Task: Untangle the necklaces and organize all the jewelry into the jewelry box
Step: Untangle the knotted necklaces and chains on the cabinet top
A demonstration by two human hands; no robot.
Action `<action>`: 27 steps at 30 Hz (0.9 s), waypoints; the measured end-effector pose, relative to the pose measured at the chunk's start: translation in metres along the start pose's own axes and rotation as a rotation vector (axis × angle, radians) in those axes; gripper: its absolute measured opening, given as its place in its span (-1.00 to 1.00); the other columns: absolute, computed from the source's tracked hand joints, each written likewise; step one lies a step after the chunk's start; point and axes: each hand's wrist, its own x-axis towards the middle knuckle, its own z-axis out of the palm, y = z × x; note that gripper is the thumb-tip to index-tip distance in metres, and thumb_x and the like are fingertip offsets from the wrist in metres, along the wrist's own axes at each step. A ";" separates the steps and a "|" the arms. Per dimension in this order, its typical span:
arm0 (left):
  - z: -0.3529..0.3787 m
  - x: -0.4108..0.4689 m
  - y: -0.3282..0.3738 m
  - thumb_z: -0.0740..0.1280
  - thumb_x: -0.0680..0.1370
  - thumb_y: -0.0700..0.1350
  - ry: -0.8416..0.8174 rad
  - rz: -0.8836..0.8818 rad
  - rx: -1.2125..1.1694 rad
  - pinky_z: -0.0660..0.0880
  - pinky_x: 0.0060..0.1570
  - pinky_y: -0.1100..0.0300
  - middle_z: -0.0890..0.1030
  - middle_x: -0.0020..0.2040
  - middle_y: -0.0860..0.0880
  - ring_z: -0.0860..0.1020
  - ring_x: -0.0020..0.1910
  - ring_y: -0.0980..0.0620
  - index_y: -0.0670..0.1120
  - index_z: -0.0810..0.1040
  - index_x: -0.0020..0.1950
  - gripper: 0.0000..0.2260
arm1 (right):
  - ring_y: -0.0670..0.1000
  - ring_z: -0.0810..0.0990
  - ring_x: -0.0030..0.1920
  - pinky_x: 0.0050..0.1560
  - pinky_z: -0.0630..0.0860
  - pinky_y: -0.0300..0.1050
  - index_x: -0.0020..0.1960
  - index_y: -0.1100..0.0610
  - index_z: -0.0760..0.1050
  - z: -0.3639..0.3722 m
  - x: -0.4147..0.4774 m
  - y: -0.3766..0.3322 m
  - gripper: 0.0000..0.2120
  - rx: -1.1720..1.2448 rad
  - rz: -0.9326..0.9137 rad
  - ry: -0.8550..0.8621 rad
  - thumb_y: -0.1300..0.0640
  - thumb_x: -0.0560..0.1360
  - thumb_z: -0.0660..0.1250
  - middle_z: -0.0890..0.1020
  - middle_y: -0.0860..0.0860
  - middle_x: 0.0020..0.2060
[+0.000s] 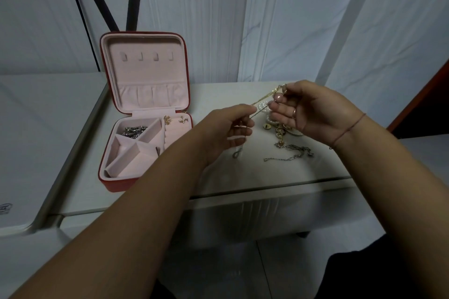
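The left hand [233, 126] pinches the lower end of a gold chain [266, 96] and the right hand [308, 109] pinches its upper end, stretching it taut just right of centre. A harder pull could cinch any knot. It could also drag the tangled pile [279, 126] below, with the silver chain [291, 152], toward the surface [243, 177] edge. The jewelry box [145, 73] stands open at centre left.

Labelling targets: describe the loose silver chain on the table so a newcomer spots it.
From the red jewelry box on the white table, look right to the pile below the right hand. The silver chain lies at the pile's near edge. Unlike the pearls and gold pieces behind it, it is silver and untouched.
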 end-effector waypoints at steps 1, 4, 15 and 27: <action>0.000 0.001 -0.001 0.34 0.52 -0.04 0.015 -0.018 0.009 0.46 -0.19 0.21 0.57 -0.27 0.02 0.54 -0.28 0.09 -0.04 0.47 -0.31 -0.78 | -0.04 0.65 -0.31 -0.08 0.62 -0.11 -0.17 0.14 0.43 0.000 0.000 0.000 -0.83 0.031 0.000 -0.024 0.17 0.58 0.16 0.58 -0.01 -0.36; -0.001 0.002 -0.002 0.35 0.52 -0.03 0.063 -0.064 0.000 0.46 -0.25 0.23 0.58 -0.32 0.02 0.56 -0.32 0.09 -0.05 0.47 -0.30 -0.78 | -0.03 0.62 -0.34 -0.10 0.64 -0.10 -0.17 0.15 0.43 0.003 -0.001 0.001 -0.83 0.114 -0.015 -0.074 0.20 0.58 0.16 0.57 0.01 -0.39; -0.002 0.006 -0.004 0.25 0.60 -0.03 0.092 -0.035 -0.057 0.47 -0.24 0.27 0.60 -0.34 0.05 0.58 -0.32 0.12 -0.05 0.61 -0.22 -0.75 | -0.15 0.27 -0.53 -0.52 0.36 -0.33 -0.24 0.09 0.33 0.007 -0.002 -0.001 -0.88 0.257 -0.008 -0.256 0.17 0.48 0.15 0.30 -0.09 -0.50; -0.001 0.003 0.000 0.23 0.62 -0.07 0.092 -0.064 -0.484 0.55 -0.06 0.15 0.68 -0.24 -0.02 0.63 -0.16 0.03 -0.10 0.52 -0.13 -0.82 | -0.15 0.24 -0.62 -0.69 0.18 -0.34 -0.19 0.14 0.41 -0.008 0.003 -0.002 -0.67 0.253 0.141 -0.383 0.23 0.19 0.54 0.32 -0.07 -0.50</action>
